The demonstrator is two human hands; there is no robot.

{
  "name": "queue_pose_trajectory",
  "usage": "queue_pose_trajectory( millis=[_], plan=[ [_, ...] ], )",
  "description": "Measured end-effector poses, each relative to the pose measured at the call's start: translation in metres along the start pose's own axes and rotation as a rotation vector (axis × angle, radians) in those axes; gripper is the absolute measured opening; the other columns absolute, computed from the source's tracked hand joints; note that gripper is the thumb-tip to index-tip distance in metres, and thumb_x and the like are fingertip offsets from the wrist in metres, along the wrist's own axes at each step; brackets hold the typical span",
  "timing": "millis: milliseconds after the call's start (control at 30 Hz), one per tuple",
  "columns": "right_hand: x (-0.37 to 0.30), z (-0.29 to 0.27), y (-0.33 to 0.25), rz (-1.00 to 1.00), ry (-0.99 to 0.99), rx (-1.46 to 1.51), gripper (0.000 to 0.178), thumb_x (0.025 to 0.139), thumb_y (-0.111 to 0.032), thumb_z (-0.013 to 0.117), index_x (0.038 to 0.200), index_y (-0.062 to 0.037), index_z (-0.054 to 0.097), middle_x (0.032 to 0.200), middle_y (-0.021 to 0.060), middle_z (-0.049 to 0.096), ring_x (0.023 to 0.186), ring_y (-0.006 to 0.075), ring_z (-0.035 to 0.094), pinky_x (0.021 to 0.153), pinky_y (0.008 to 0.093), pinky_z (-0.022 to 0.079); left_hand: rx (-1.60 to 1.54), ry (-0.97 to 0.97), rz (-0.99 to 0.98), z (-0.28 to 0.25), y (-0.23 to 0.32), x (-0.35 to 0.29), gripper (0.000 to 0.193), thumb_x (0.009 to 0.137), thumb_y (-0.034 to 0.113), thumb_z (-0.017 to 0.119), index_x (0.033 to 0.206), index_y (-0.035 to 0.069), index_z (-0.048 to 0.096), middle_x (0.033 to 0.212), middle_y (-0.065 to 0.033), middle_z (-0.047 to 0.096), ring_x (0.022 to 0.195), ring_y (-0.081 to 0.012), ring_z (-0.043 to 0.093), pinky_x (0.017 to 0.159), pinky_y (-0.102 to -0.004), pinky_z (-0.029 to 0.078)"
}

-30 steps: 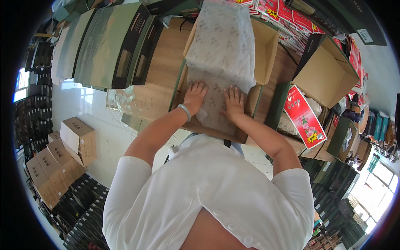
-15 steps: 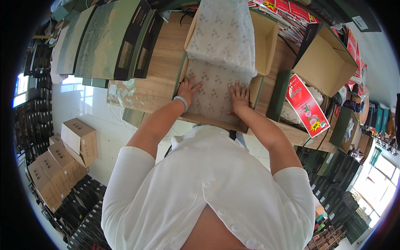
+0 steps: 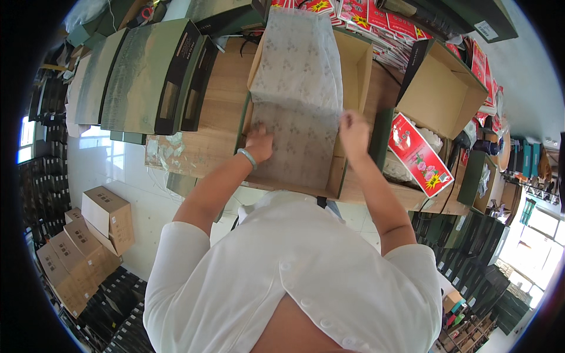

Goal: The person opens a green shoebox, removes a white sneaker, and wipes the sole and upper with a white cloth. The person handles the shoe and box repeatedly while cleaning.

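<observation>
Patterned paper (image 3: 294,147) lines a box (image 3: 338,172), not yet closed; left hand (image 3: 259,143) at the paper's left edge, right hand (image 3: 355,133) curled near its right; cannot tell whether either grips

Bright window (image 3: 522,253) glare, warped fisheye edges

The slanting red packet (image 3: 421,154) bears printed characters (image 3: 402,135), 1 dark box (image 3: 501,19) a white label (image 3: 485,30).
</observation>
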State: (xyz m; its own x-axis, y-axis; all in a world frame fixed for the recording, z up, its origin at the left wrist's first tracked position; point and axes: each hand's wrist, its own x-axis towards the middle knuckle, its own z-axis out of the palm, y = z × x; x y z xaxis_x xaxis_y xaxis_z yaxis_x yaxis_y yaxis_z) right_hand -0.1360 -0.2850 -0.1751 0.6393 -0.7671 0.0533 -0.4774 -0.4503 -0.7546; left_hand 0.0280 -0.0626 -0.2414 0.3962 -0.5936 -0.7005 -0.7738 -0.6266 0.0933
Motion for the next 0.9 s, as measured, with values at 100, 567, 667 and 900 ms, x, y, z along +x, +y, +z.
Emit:
queue_pose_trajectory(
  millis=[100, 567, 667, 900],
  plan=[
    [0.058, -0.003, 0.03, -0.057, 0.111, -0.015, 0.02, 0.087, -0.01, 0.061, 0.105, -0.0009, 0.062, 0.097, 0.0185, 0.067, 0.091, 0.0333, 0.065, 0.081, 0.0407, 0.051, -0.419, 0.52, 0.065, -0.025, 0.015, 0.0, 0.041, 0.089, 0.017, 0.06, 0.13, 0.01, 0.054, 0.146, -0.0217, 0.037, 0.124, -0.0413, 0.043, 0.105, -0.0526, 0.036],
    [0.088, 0.025, 0.007, 0.228, -0.402, -0.41, 0.046, 0.085, -0.021, 0.067, 0.123, -0.0007, 0.05, 0.128, 0.0247, 0.046, 0.112, 0.045, 0.055, 0.094, 0.0491, 0.048, -0.1, 0.984, 0.098, -0.044, 0.003, 0.03, 0.079, 0.081, 0.009, 0.065, 0.151, 0.017, 0.027, 0.153, -0.0115, 0.027, 0.144, -0.0325, 0.022, 0.119, -0.0498, 0.015],
    [0.068, 0.032, 0.0, 0.152, -0.303, -0.481, 0.038, 0.089, -0.021, 0.063, 0.118, -0.0008, 0.051, 0.122, 0.0233, 0.048, 0.112, 0.0425, 0.053, 0.095, 0.0523, 0.045, -0.09, 0.979, 0.092, -0.042, 0.003, 0.029, 0.081, 0.08, 0.008, 0.066, 0.151, 0.017, 0.027, 0.153, -0.0109, 0.027, 0.144, -0.0325, 0.021, 0.118, -0.0501, 0.015],
    [0.046, 0.04, -0.001, -0.044, -0.244, -0.569, 0.028, 0.087, -0.01, 0.058, 0.114, -0.004, 0.052, 0.118, 0.0186, 0.052, 0.112, 0.0383, 0.05, 0.092, 0.0496, 0.042, -0.092, 0.991, 0.105, -0.037, 0.0, 0.033, 0.084, 0.079, 0.007, 0.067, 0.152, 0.018, 0.024, 0.154, -0.0103, 0.025, 0.144, -0.0324, 0.02, 0.118, -0.0499, 0.015]
  ],
)
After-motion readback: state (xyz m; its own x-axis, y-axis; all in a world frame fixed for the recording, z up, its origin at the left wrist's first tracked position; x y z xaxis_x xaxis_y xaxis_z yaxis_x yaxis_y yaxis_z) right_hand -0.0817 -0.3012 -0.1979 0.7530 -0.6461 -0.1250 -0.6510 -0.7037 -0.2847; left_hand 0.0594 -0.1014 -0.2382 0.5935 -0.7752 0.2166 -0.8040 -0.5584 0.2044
